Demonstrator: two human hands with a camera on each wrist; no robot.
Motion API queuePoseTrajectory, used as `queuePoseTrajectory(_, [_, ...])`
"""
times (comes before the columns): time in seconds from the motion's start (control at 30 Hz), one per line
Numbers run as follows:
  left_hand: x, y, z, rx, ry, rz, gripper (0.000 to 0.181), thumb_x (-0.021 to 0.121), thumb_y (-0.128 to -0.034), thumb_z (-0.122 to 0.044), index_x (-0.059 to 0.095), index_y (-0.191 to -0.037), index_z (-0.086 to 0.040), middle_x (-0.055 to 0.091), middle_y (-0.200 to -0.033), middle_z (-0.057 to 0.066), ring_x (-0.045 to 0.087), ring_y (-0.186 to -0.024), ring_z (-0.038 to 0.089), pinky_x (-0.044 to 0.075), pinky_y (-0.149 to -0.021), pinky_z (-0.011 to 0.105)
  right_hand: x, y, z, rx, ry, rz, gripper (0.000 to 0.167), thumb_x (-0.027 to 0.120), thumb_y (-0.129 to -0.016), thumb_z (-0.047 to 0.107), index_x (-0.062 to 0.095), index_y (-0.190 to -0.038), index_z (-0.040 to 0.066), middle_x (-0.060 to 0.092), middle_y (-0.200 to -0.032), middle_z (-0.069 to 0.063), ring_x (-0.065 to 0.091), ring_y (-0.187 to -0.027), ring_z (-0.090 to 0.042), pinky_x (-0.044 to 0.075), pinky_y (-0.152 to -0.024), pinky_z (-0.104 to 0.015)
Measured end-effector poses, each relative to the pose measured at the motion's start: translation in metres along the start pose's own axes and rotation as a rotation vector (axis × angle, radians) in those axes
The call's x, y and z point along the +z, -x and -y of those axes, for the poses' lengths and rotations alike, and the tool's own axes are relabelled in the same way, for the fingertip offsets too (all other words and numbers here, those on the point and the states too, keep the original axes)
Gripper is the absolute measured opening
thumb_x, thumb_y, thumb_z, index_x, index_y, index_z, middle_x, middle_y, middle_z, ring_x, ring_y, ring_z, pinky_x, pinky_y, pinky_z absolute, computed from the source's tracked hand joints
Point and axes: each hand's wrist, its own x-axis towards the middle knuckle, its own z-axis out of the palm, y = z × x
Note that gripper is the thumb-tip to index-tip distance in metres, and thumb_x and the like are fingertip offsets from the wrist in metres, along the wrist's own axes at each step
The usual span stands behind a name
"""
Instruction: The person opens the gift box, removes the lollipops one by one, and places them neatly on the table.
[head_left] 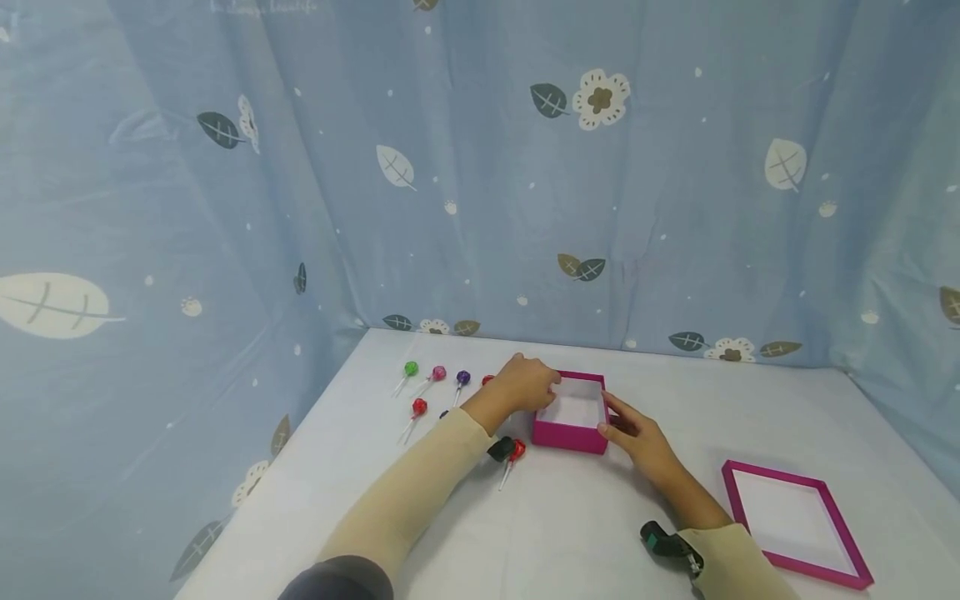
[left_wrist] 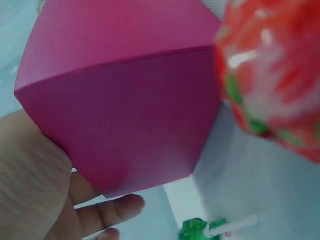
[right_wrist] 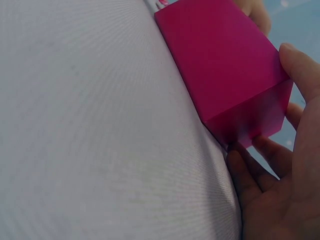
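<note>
An open magenta box (head_left: 570, 438) with a white inside stands on the white table. Over its left wall my left hand (head_left: 528, 385) reaches with bent fingers and grips the rim near the far corner. On the opposite side my right hand (head_left: 637, 437) holds the right wall, its thumb at the front corner and its fingers (right_wrist: 272, 155) against the side. A red lollipop (head_left: 517, 449) lies just left of the box's front and looms large in the left wrist view. What lies under my left forearm is partly hidden.
Left of the box lie several lollipops, among them a green one (head_left: 411, 367), a pink one (head_left: 438, 372), a purple one (head_left: 463, 377) and a red one (head_left: 419, 407). A magenta-rimmed lid (head_left: 806, 569) lies at the right. Blue patterned cloth (head_left: 480, 208) hangs behind the table.
</note>
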Motion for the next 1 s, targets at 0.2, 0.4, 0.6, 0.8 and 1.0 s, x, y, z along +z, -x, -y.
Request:
queuePoseTrajectory(0.2, [0.0006, -0.0011, -0.0001, -0.014, 0.119, 0.077, 0.036, 0.062, -0.0921, -0.033, 0.066, -0.128, -0.029, 0.067, -0.116, -0.011, 0.059, -0.103, 0.01, 0.039, -0.1, 0.043, 0.0017, -0.0007, 0.0027, -0.008, 0.01, -0.01, 0.065, 0.066, -0.094, 0.028, 0.037, -0.151, 0.016, 0.038, -0.149, -0.019, 0.049, -0.124, -0.042, 0.045, -0.095, -0.051])
queuePoseTrajectory(0.4, [0.0022, -0.0036, 0.0004, -0.022, 0.177, 0.134, 0.038, 0.072, -0.0862, -0.036, 0.068, -0.124, -0.029, 0.067, -0.113, -0.01, 0.057, -0.095, 0.008, 0.04, -0.099, 0.043, 0.0031, -0.0011, 0.0025, -0.02, 0.019, -0.012, 0.065, 0.066, -0.094, 0.028, 0.038, -0.151, 0.016, 0.038, -0.149, -0.019, 0.05, -0.123, -0.042, 0.045, -0.094, -0.051])
queuePoseTrajectory(0.6, [0.0017, -0.0055, -0.0004, -0.027, 0.211, 0.165, 0.029, 0.077, -0.0825, -0.029, 0.074, -0.111, -0.03, 0.067, -0.099, -0.013, 0.056, -0.084, 0.008, 0.045, -0.088, 0.037, 0.003, -0.0014, 0.002, -0.017, 0.025, -0.012, 0.065, 0.066, -0.094, 0.029, 0.037, -0.151, 0.016, 0.038, -0.15, -0.019, 0.049, -0.123, -0.042, 0.045, -0.095, -0.051])
queuePoseTrajectory(0.8, [0.0034, -0.0058, 0.0009, -0.01, 0.26, 0.106, 0.023, 0.074, -0.0848, -0.026, 0.075, -0.107, -0.027, 0.065, -0.09, -0.013, 0.055, -0.079, 0.008, 0.047, -0.076, 0.031, 0.0011, -0.0013, 0.0019, -0.017, 0.032, -0.013, 0.066, 0.065, -0.094, 0.032, 0.036, -0.152, 0.017, 0.037, -0.151, -0.018, 0.048, -0.125, -0.041, 0.044, -0.096, -0.051])
queuePoseTrajectory(1.0, [0.0074, -0.0036, 0.0046, 0.036, 0.265, -0.013, 0.018, 0.068, -0.0909, -0.029, 0.073, -0.108, -0.027, 0.064, -0.087, -0.014, 0.055, -0.077, 0.006, 0.047, -0.068, 0.026, 0.0007, -0.0003, 0.0003, -0.01, 0.016, -0.002, 0.067, 0.066, -0.093, 0.032, 0.037, -0.151, 0.017, 0.035, -0.152, -0.018, 0.047, -0.126, -0.041, 0.044, -0.096, -0.05])
